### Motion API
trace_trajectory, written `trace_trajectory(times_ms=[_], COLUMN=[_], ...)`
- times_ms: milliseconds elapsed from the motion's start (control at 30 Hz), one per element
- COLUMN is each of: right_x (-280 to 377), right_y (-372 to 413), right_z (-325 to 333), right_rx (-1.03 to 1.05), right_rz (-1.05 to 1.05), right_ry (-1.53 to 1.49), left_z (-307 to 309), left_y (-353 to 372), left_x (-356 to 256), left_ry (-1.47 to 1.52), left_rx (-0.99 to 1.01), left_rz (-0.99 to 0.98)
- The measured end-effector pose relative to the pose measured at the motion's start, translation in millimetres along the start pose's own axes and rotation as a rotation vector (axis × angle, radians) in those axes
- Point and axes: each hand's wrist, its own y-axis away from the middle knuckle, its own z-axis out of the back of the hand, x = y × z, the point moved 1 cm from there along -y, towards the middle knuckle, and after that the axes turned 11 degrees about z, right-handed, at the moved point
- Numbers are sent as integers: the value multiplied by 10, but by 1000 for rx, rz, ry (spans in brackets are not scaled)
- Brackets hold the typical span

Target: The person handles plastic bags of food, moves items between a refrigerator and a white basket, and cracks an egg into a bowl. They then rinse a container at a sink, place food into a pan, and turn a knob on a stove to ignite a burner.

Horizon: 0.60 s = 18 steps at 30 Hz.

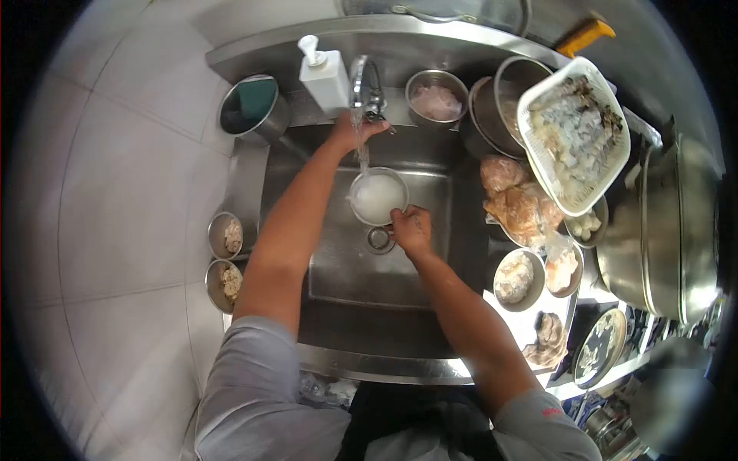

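Water runs from the faucet into a round bowl of cloudy white liquid in the metal sink. My right hand is closed on the bowl's lower right rim. Up at the faucet, my left hand reaches to its base beside the running water, with the fingers bent around the lever area; the fingertips are partly hidden. Just below the bowl lies the round drain.
A white soap bottle and a metal container with a green cloth stand behind the sink. Right are a basket of shrimp, bagged meat, several bowls and large pots. Two small bowls sit left.
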Motion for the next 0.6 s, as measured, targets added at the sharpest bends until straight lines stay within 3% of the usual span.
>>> trace_trajectory(times_ms=[33,100,133,167,200,233,267,300,333,400,467,500,600], right_x=[37,186,38,-225,191,351,63,332,363,345,503,563,499], right_y=[4,64,44,43,59,98,33,88,112,136,256,363,690], right_z=[4,38,-45,-232,-77,-53,-327,-110,-104,-76,122,207,334], right_rx=[45,47,-51,-191,-83,-116,-278,-138,-171,-70,-42,24,-51], right_rz=[11,-4,265,323,-9,-77,88,-109,-45,-124,-132,-136,-73], right_ry=[35,-23,289,223,233,204,370,108,84,-75,-91,-108,-130], left_z=[-27,-112,-54,-183,-123,-161,-141,-147,-192,-171,-95,-66,-16], left_y=[-7,-93,-86,-168,-47,-214,-170,-162,-258,-274,-449,-353,-151], left_x=[-17,44,-55,92,-59,114,-26,20,154,262,591,560,425], left_ry=[1,-48,-119,-198,-97,-136,-218,-136,-104,-314,-383,-384,-324], left_rx=[2,-25,130,-114,40,43,20,33,-31,-133,-177,-175,-216], left_rz=[-29,152,170,204,210,188,213,154,11,-99,-96,-114,-100])
